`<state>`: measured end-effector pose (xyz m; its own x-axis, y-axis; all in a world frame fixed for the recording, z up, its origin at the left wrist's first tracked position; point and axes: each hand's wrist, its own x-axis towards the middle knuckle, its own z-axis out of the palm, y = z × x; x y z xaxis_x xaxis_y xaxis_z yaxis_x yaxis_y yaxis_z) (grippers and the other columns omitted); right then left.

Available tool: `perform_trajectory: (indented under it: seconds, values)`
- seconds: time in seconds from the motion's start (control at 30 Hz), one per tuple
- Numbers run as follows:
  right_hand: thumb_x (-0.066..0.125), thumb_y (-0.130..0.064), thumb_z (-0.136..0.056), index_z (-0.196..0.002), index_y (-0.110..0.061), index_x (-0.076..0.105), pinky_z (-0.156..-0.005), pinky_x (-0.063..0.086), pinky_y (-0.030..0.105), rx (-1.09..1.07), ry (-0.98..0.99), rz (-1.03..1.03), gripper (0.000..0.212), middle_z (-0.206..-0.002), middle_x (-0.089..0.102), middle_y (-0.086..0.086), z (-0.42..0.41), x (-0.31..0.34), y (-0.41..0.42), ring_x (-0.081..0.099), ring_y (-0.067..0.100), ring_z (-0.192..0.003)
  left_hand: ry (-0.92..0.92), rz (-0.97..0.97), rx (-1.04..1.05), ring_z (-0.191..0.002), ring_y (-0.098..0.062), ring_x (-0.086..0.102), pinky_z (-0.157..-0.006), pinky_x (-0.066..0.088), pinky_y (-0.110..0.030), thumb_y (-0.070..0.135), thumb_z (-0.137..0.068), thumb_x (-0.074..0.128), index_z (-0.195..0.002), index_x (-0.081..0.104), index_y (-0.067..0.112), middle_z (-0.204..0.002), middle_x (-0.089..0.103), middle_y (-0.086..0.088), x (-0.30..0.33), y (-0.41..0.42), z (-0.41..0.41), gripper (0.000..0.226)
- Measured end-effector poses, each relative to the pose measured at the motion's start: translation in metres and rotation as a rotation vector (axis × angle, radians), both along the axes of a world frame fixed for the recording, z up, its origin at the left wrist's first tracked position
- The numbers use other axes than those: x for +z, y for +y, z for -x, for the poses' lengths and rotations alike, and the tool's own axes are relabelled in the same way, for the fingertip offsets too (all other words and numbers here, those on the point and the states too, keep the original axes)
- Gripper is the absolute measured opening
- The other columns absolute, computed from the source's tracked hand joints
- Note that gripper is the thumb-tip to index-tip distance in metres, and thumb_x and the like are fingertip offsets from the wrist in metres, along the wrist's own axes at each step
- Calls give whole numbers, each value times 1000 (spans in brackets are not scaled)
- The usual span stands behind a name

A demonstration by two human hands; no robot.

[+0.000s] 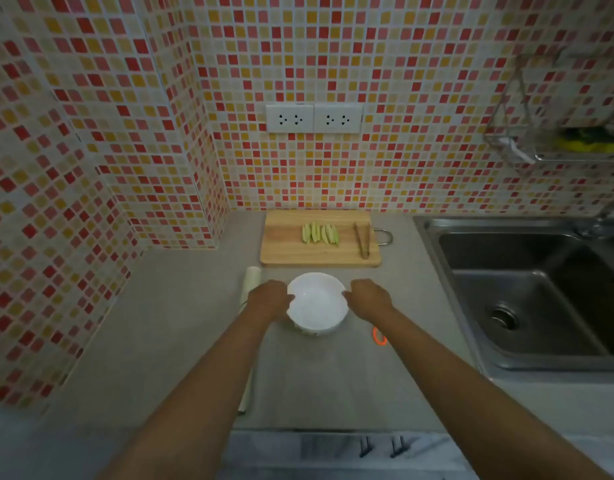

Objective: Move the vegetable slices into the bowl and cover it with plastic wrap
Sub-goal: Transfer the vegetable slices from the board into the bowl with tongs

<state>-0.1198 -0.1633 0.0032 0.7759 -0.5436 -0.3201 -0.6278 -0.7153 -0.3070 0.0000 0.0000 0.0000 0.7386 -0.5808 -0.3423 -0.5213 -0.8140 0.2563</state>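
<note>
A white bowl [316, 303] stands on the grey counter, nothing visible inside it. My left hand [269, 296] holds its left rim and my right hand [367, 295] holds its right rim. Behind it lies a wooden cutting board [284, 249] with several green vegetable slices [320, 233] in a row and wooden tongs [363, 240] at its right. A roll of plastic wrap [250, 279] lies left of the bowl, partly hidden under my left arm.
A steel sink [527, 292] fills the right side of the counter. An orange ring [379, 336] lies on the counter by my right wrist. Tiled walls close off the back and left; a wire rack [555, 133] hangs at upper right.
</note>
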Motion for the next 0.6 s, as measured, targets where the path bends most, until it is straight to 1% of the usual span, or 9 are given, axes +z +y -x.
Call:
perform_trajectory:
  seconds: [0.03, 0.1, 0.17, 0.23, 0.3, 0.37, 0.53, 0.6]
  values:
    - [40, -35, -99, -119, -5, 56, -102, 38, 40, -28, 9, 2, 40, -128, 57, 15, 1, -5, 3, 55, 32, -118, 45, -6, 22, -125, -30, 53, -97, 43, -36, 38, -100, 39, -132, 51, 5, -137, 53, -15, -3, 2, 4, 48]
    - [44, -31, -98, -119, -2, 56, -101, 39, 38, -83, -27, -46, 38, -127, 58, 17, 3, -13, 9, 55, 32, -119, 138, 113, 96, -121, -35, 55, -97, 45, -38, 31, -99, 42, -130, 53, 1, -134, 56, -20, -12, 6, 9, 44]
    - [46, -24, -98, -114, 4, 59, -92, 46, 38, -138, -60, -119, 35, -120, 62, 23, 4, -21, 12, 59, 36, -112, 220, 288, 192, -108, -39, 62, -90, 52, -43, 16, -96, 45, -120, 59, -4, -121, 62, -27, -21, 9, 13, 34]
    - [47, -15, -95, -103, 9, 63, -82, 54, 40, -217, -131, -212, 31, -106, 68, 28, 2, -25, 11, 66, 40, -97, 285, 429, 262, -98, -42, 66, -84, 55, -48, 4, -90, 44, -111, 64, -8, -109, 66, -32, -26, 9, 13, 31]
    - [47, -8, -91, -93, 14, 65, -66, 54, 37, -287, -198, -280, 28, -91, 70, 32, -3, -27, 8, 69, 43, -84, 309, 469, 278, -96, -41, 67, -83, 56, -49, 1, -87, 43, -109, 65, -7, -104, 68, -31, -26, 7, 10, 32]
    - [47, -5, -89, -89, 15, 66, -54, 48, 33, -330, -236, -318, 27, -85, 70, 33, -7, -29, 4, 68, 42, -73, 313, 486, 265, -96, -42, 66, -84, 55, -49, 2, -88, 43, -110, 65, -7, -105, 68, -31, -26, 2, 5, 32]
    - [47, -3, -87, -85, 15, 67, -45, 45, 30, -394, -294, -352, 27, -79, 70, 31, -21, -32, -13, 60, 33, -53, 321, 518, 229, -99, -43, 65, -87, 54, -49, 2, -90, 42, -112, 64, -8, -106, 68, -31, -23, -18, -15, 32]
    - [47, -3, -87, -84, 14, 67, -46, 45, 30, -396, -309, -351, 27, -77, 70, 31, -29, -32, -22, 62, 34, -53, 306, 528, 232, -95, -42, 66, -85, 55, -49, 2, -89, 43, -107, 66, -6, -102, 69, -29, -23, -26, -24, 31]
